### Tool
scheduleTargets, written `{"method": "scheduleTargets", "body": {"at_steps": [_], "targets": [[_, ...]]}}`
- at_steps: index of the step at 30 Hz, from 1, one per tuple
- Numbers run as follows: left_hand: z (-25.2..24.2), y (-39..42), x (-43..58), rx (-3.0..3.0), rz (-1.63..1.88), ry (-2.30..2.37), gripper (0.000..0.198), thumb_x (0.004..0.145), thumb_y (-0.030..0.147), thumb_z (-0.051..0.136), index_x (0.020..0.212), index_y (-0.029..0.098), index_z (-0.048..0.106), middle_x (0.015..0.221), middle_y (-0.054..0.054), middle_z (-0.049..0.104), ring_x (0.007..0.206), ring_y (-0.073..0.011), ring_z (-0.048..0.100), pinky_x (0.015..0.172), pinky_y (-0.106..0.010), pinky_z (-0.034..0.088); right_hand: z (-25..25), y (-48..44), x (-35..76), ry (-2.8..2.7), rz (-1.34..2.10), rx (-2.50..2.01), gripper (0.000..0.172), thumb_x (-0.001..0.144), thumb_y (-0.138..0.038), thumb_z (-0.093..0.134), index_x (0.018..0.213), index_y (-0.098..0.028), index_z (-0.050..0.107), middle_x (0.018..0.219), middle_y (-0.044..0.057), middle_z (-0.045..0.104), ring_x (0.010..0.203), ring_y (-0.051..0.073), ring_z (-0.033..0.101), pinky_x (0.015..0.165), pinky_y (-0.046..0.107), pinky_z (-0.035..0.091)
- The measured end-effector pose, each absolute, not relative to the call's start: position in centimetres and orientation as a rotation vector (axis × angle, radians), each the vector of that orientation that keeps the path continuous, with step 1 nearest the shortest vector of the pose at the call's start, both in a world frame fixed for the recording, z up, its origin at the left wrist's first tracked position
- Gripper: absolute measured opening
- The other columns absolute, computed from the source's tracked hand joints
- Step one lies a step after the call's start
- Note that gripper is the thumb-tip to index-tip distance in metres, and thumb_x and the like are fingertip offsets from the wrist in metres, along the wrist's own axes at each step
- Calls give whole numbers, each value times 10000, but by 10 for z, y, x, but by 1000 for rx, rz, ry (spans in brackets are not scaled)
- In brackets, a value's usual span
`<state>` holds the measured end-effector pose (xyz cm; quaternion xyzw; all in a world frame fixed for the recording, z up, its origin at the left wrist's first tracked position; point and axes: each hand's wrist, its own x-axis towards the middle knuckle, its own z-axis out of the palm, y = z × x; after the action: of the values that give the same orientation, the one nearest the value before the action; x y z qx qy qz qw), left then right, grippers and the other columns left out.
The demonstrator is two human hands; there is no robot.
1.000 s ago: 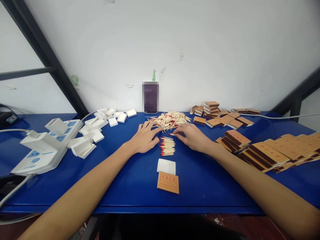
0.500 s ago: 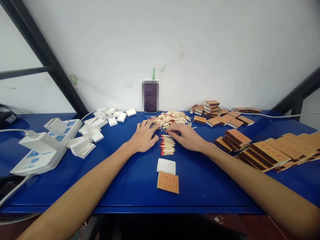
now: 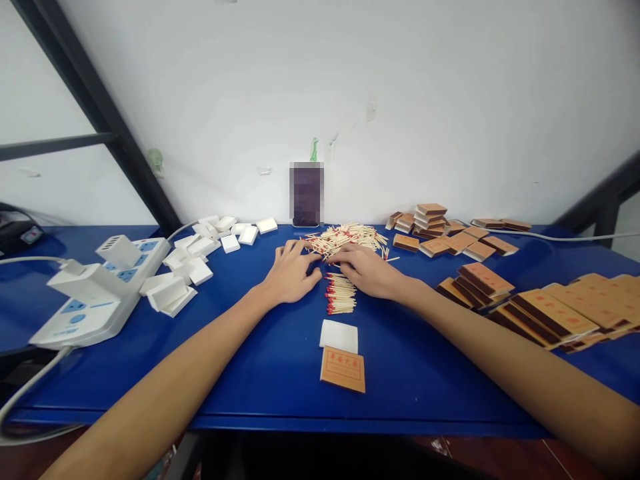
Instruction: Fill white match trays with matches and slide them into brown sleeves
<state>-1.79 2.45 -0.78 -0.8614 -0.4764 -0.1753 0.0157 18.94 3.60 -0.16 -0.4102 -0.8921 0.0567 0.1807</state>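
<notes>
My left hand [image 3: 293, 273] rests at the left front edge of a loose heap of matches [image 3: 357, 237]. Its fingers are spread and the thumb stands apart, with nothing held. On the heap's front edge, my right hand [image 3: 367, 270] has its fingers bent in and close together; whatever may be between the fingertips is hidden. Both hands' fingertips nearly meet. Just below them lies a neat row of matches [image 3: 341, 295], red heads to the left. Closer to me are a white matchbox tray [image 3: 339, 335] and an orange matchbox sleeve [image 3: 343, 369], touching end to end.
White trays [image 3: 187, 257] lie scattered at left, beside a power strip [image 3: 107, 293] with plugs and cables. Brown matchbox sleeves [image 3: 555, 310] are piled at right, with more [image 3: 433, 220] at the back. A phone [image 3: 307, 193] leans on the wall. The blue table's front edge [image 3: 280, 425] is near me.
The view has shifted a little, moving everything slightly right. My right fingers have edged inward over the front of the heap, towards the left fingertips. The match row looks unchanged.
</notes>
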Motion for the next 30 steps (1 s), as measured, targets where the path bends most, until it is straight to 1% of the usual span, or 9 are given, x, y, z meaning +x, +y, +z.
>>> {"method": "scheduleTargets", "body": {"at_steps": [4, 6, 9, 11, 12, 17, 20, 25, 30], "targets": [[-6, 32, -13, -2633, -618, -1519, 285, 939, 356, 508, 1090, 240, 721, 1207, -91, 573, 1154, -303, 448, 924, -490, 377, 0, 34, 188, -2474, 194, -1124, 386, 871, -47, 425, 1086, -156, 727, 992, 101, 707, 949, 221, 627, 881, 353, 457], [-4, 37, -9, -2596, -651, -1516, 239, 923, 360, 552, 987, 229, 742, 1125, -86, 596, 1102, -290, 465, 907, -471, 371, 1, 32, 187, -2434, 249, -1102, 375, 863, -44, 428, 1047, -162, 733, 992, 85, 727, 929, 204, 640, 863, 330, 456], [-3, 43, -5, -2549, -670, -1501, 210, 889, 374, 608, 844, 217, 741, 1046, -85, 613, 1057, -283, 478, 883, -453, 361, 3, 32, 187, -2357, 389, -1113, 354, 862, -58, 437, 1010, -174, 736, 905, 40, 743, 813, 166, 648, 770, 280, 456], [-4, 46, -4, -2539, -655, -1489, 205, 873, 384, 627, 817, 222, 740, 1017, -86, 617, 1037, -285, 480, 865, -447, 359, 4, 33, 187, -2315, 450, -1152, 336, 866, -74, 445, 994, -178, 738, 828, 16, 736, 732, 152, 636, 712, 265, 448], [-4, 47, -3, -2539, -650, -1485, 197, 867, 383, 633, 818, 226, 741, 1008, -86, 619, 1032, -287, 479, 859, -444, 357, 4, 34, 187, -2304, 451, -1168, 331, 870, -80, 448, 989, -180, 741, 821, 13, 736, 731, 152, 636, 714, 264, 448], [-7, 49, -2, -2560, -695, -1494, 140, 852, 312, 635, 797, 230, 735, 996, -68, 619, 1010, -266, 483, 847, -419, 352, 5, 38, 186, -2403, 275, -1207, 368, 863, -40, 439, 991, -172, 758, 1002, 64, 744, 947, 192, 647, 875, 296, 448], [-7, 48, -2, -2504, -793, -1561, 158, 867, 312, 613, 804, 223, 727, 960, -61, 623, 990, -253, 493, 840, -403, 352, 3, 40, 185, -2477, 188, -1206, 386, 866, -32, 437, 1034, -164, 758, 992, 91, 723, 946, 208, 637, 891, 317, 457], [-5, 46, -7, -2407, -915, -1725, 156, 869, 290, 582, 800, 199, 689, 924, -61, 652, 958, -253, 515, 842, -390, 376, -4, 45, 187, -2573, 101, -1082, 439, 858, 6, 419, 1122, -151, 732, 1042, 120, 683, 970, 207, 627, 911, 335, 470], [-4, 47, -17, -2441, -991, -1773, 129, 847, 251, 573, 776, 180, 655, 888, -53, 675, 867, -223, 545, 838, -374, 413, -4, 48, 193, -2632, 20, -1055, 392, 858, -20, 420, 1073, -115, 734, 1077, 134, 705, 1036, 238, 633, 948, 374, 467]]}}
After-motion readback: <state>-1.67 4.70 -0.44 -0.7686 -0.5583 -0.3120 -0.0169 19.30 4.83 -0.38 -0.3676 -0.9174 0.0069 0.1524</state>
